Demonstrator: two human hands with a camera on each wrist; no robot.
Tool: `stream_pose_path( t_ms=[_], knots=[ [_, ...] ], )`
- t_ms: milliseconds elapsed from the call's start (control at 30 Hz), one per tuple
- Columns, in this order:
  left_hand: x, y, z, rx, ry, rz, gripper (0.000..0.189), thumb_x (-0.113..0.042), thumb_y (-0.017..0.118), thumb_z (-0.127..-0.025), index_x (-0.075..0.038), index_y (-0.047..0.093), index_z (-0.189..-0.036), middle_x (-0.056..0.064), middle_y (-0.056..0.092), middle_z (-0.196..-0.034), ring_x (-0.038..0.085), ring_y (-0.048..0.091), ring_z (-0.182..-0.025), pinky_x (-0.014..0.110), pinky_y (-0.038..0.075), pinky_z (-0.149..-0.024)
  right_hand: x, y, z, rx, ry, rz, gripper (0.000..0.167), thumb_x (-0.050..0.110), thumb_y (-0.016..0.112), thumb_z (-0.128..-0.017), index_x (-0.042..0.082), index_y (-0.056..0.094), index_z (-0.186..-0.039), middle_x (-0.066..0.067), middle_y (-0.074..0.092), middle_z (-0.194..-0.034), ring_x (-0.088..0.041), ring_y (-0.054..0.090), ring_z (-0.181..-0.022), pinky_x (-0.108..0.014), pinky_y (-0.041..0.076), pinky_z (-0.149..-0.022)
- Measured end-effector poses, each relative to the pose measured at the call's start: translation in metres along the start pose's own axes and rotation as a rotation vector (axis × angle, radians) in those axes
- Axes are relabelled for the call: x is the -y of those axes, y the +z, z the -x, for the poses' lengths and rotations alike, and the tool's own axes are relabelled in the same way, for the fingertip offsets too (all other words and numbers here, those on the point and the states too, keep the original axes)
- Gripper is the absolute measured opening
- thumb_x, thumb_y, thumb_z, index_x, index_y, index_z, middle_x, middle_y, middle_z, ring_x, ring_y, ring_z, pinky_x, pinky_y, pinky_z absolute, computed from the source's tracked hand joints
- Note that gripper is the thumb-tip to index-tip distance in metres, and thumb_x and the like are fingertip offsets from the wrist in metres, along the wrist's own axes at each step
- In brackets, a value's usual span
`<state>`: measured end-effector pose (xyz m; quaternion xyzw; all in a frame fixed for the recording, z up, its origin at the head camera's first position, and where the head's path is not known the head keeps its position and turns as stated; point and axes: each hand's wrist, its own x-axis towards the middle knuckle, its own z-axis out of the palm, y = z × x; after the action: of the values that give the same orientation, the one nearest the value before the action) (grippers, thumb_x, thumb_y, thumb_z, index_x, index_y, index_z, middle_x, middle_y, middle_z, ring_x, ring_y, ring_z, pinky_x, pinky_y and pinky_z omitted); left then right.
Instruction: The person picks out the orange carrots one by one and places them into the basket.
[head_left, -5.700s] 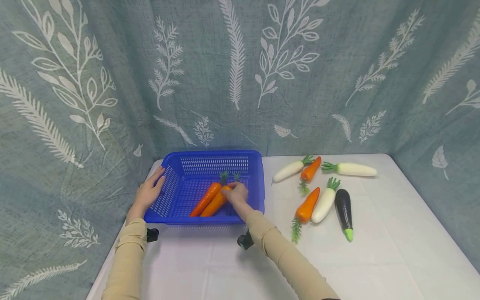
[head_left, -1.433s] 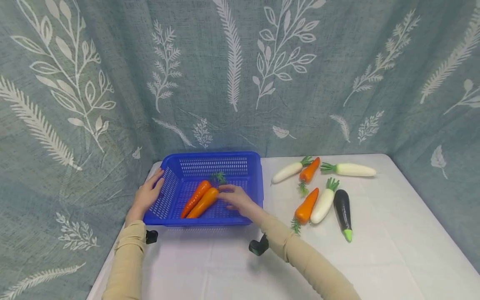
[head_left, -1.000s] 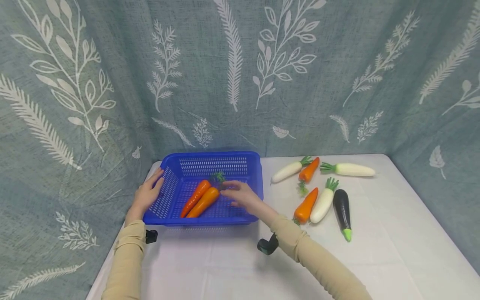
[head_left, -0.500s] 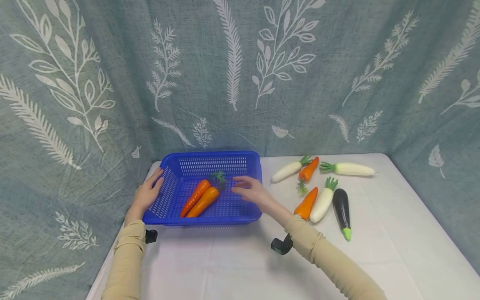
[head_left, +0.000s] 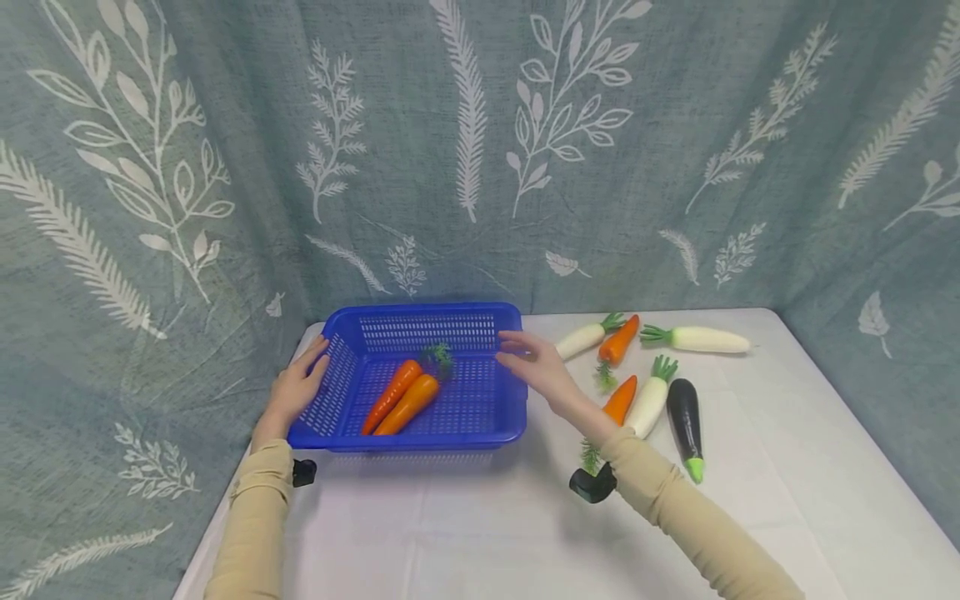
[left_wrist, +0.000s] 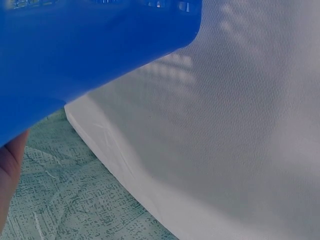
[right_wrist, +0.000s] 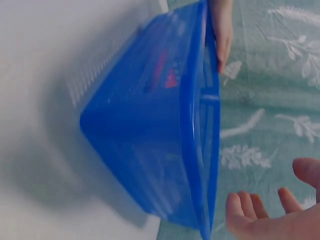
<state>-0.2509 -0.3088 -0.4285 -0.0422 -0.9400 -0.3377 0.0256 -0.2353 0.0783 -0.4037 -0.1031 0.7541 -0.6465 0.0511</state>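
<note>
A blue plastic basket (head_left: 405, 442) with slotted walls stands on the table. Inside lie two carrots, a red-orange carrot (head_left: 392, 397) and a lighter orange carrot (head_left: 408, 407), side by side with their green tops toward the back. My left hand (head_left: 295, 388) rests at the basket's left rim, fingers fairly straight; the left wrist view catches only a bit of it beside the blue wall. Over the right rim hovers my right hand (head_left: 542, 367), holding nothing, its fingers and thumb spread apart in the right wrist view.
Right of the basket lie two more carrots (head_left: 619, 340), several white radishes (head_left: 708, 338) and a dark eggplant (head_left: 686, 425). My right hand and forearm partly cover a radish and the nearer carrot (head_left: 621, 400). A patterned curtain (head_left: 420, 167) hangs behind the white table (head_left: 420, 533).
Earlier my right hand was at the lighter carrot in the basket; both carrots shifted slightly left. Since then it has drawn away rightward to the rim, empty. My left hand has stayed put.
</note>
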Motion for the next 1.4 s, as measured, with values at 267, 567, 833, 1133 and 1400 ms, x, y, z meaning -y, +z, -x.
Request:
stream_pose_path(
  t_ms=[267,567,833,1133,1400],
  knots=[
    [0.002,0.001,-0.002,0.0,-0.016,-0.013,0.052,-0.027,0.033,-0.107,0.003,0.031,-0.149,0.019,0.021,-0.158,0.049,0.022,-0.14,0.067,0.015,-0.11,-0.013,-0.032,0.004,-0.21,0.088,0.092,0.046,0.014,0.062,-0.095,0.0,0.052,-0.138,-0.028,0.054,-0.133,-0.042,0.055,-0.121,-0.049,0.046,-0.1],
    [0.0,0.001,-0.001,0.011,-0.016,-0.019,0.051,-0.026,0.034,-0.107,0.003,0.031,-0.149,0.019,0.021,-0.158,0.048,0.021,-0.14,0.066,0.016,-0.11,-0.035,-0.067,0.019,-0.279,0.246,0.25,0.052,0.017,0.057,-0.096,-0.005,0.044,-0.142,-0.03,0.047,-0.139,-0.043,0.046,-0.128,-0.051,0.041,-0.104],
    [0.002,0.002,-0.002,-0.01,-0.013,-0.024,0.051,-0.026,0.035,-0.107,0.003,0.033,-0.149,0.018,0.023,-0.157,0.048,0.023,-0.14,0.067,0.016,-0.11,-0.045,-0.083,0.03,-0.286,0.308,0.34,0.055,0.015,0.055,-0.096,-0.011,0.039,-0.142,-0.033,0.04,-0.143,-0.045,0.037,-0.133,-0.051,0.033,-0.11],
    [0.002,0.002,-0.002,0.008,-0.023,-0.035,0.052,-0.027,0.034,-0.107,0.003,0.031,-0.149,0.018,0.021,-0.158,0.049,0.021,-0.14,0.07,0.014,-0.108,-0.051,-0.086,0.034,-0.254,0.397,0.417,0.061,0.017,0.054,-0.095,-0.014,0.032,-0.143,-0.036,0.033,-0.145,-0.048,0.035,-0.134,-0.053,0.032,-0.11],
    [0.002,0.002,-0.002,0.0,-0.018,-0.016,0.052,-0.027,0.034,-0.107,0.003,0.031,-0.149,0.019,0.02,-0.158,0.049,0.02,-0.141,0.069,0.012,-0.109,-0.06,-0.081,0.034,-0.253,0.384,0.463,0.062,0.015,0.057,-0.092,-0.016,0.035,-0.141,-0.037,0.038,-0.142,-0.049,0.038,-0.131,-0.053,0.033,-0.11]
  ],
)
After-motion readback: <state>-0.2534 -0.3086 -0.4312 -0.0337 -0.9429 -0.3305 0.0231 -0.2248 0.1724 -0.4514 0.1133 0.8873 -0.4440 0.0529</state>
